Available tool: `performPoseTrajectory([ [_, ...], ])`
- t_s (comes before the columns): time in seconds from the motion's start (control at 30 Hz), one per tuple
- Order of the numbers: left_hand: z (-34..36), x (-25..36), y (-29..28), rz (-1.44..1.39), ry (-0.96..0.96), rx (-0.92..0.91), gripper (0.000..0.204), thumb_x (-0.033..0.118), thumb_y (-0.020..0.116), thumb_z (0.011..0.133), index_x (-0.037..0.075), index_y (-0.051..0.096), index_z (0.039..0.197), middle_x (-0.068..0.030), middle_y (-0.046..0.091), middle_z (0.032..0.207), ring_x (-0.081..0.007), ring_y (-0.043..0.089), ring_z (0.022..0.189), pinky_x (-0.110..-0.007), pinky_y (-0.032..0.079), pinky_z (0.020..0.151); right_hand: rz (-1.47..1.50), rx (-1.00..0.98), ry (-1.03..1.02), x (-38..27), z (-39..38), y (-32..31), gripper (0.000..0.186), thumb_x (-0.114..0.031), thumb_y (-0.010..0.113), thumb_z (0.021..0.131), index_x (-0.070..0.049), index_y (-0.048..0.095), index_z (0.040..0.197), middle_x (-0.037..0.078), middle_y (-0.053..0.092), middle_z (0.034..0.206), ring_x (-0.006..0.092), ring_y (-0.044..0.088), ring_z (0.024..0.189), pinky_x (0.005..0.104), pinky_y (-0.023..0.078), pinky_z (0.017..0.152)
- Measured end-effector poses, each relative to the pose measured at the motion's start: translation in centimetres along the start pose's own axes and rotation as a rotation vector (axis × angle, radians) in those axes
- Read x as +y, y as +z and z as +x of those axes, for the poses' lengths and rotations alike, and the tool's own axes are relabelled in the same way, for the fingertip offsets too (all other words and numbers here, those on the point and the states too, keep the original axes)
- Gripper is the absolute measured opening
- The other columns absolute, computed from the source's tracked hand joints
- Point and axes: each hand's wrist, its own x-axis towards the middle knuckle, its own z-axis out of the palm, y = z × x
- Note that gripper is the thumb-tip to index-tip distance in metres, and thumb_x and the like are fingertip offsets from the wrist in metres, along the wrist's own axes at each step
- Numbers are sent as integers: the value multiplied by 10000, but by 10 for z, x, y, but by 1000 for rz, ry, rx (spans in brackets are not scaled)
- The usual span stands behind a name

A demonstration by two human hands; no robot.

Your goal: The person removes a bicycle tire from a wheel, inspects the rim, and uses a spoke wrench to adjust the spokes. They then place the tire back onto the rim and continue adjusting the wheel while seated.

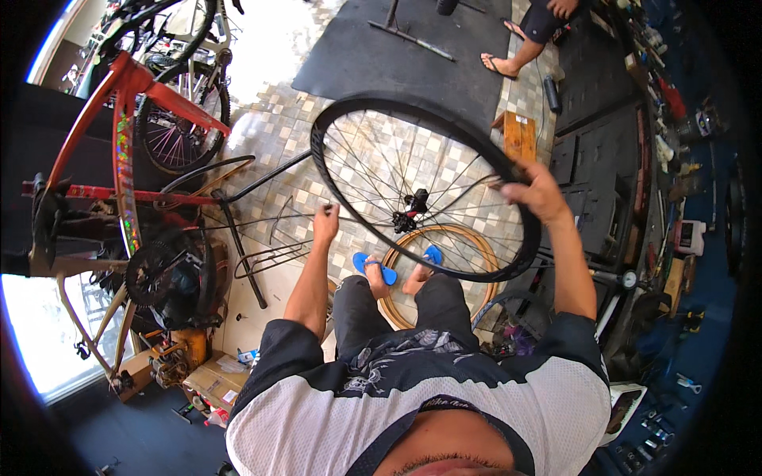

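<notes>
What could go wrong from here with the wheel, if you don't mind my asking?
The right hand grips the wheel at one side, while the left hand appears to be off it, so the wheel might tip or slip. Tan rings lie on the floor around the feet, so a step could catch on them. The blue sandals are open, so a dropped wheel could hurt the toes.

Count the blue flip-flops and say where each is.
2: left flip-flop on the person's left foot, right flip-flop on the right foot, partly hidden behind the wheel.
</notes>
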Motion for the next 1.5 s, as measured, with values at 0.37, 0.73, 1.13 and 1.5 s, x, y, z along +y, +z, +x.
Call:
performPoseTrajectory([
  [0.37,-235,-117,-100,232,-227,-473,520,479,663,924,-14,751,1066,-217,758,871,-341,754,851,-452,578,809,-572,-36,34,23,-49,95,546,-256,770,712,-16,634,1182,120,670,825,194,621,727,346,497,677],
  [0.73,-237,-195,-190,301,-104,-513,553,510,664,904,27,753,1159,-258,728,1145,-382,709,1093,-448,539,950,-570,482,-4,33,-154,117,490,-160,699,754,25,621,1201,92,673,897,173,632,774,329,499,703],
  [1.13,-327,-267,-219,240,-306,-562,516,472,680,938,-14,739,1104,-103,739,858,-194,691,695,-357,575,601,-345,636,-72,81,-266,163,314,-138,670,773,21,657,1044,52,639,720,137,600,619,316,464,580],
  [1.5,-437,-298,-240,273,-222,-413,550,520,671,923,-13,755,1030,-144,741,771,-263,725,678,-405,571,679,-344,577,-192,95,-357,168,370,-179,681,764,20,655,1076,37,616,712,124,501,598,330,396,553],
])
